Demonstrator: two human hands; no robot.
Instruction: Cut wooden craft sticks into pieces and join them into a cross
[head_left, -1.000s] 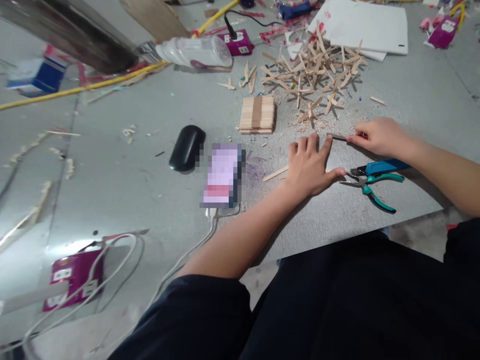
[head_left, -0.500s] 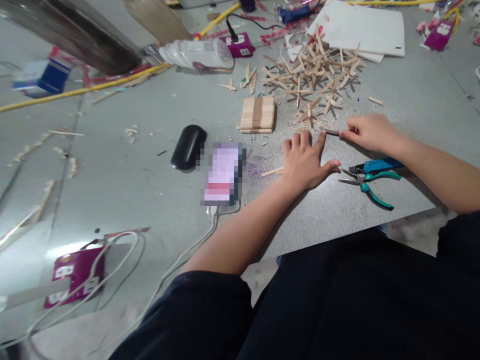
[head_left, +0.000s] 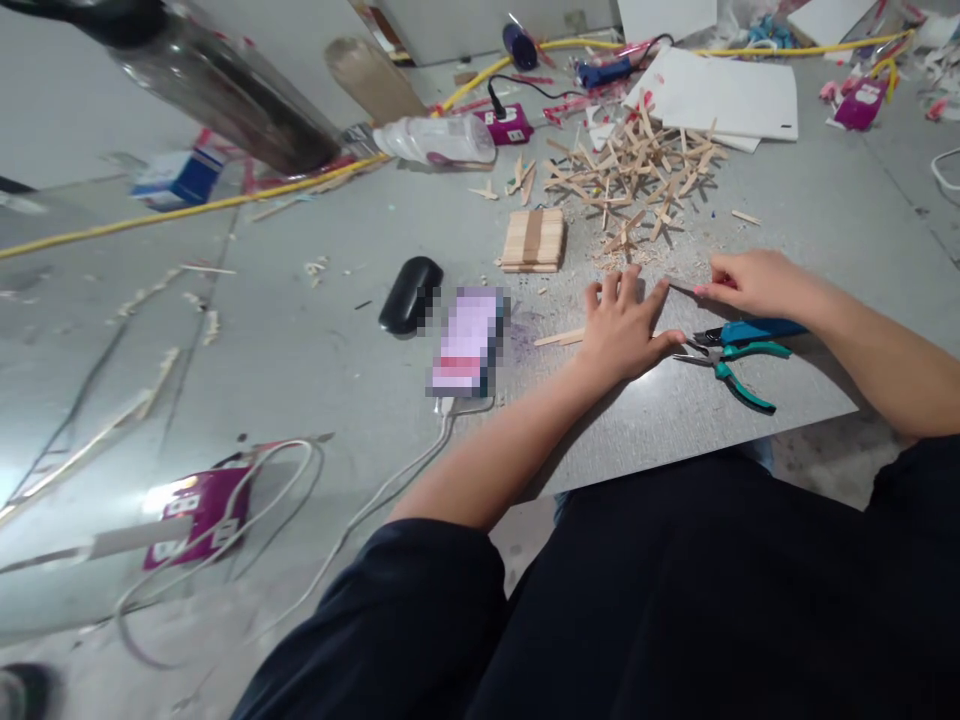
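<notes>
My left hand (head_left: 624, 325) lies flat on the grey table with its fingers spread. Pale wooden craft sticks (head_left: 556, 338) poke out from under its left side. The index fingertip meets the far end of a thin dark strip (head_left: 681, 288), whose exact kind I cannot make out. My right hand (head_left: 739, 280) pinches the strip's other end between thumb and fingers. Just below the hands lie green-handled needle-nose pliers (head_left: 724, 368) and a blue utility knife (head_left: 757, 330). Wood shavings are scattered beyond my fingertips.
A heap of craft sticks (head_left: 637, 170) and a banded stick bundle (head_left: 533, 240) lie farther back. To the left are a phone (head_left: 466, 340) on a white cable and a black case (head_left: 411, 295). White sheets (head_left: 724, 95) and a plastic bottle (head_left: 439, 140) are behind.
The camera view has shifted, so the table things appear farther right. The strip now looks thinner, and a second stick end shows beside my left hand. Both hands keep nearly the same pose.
</notes>
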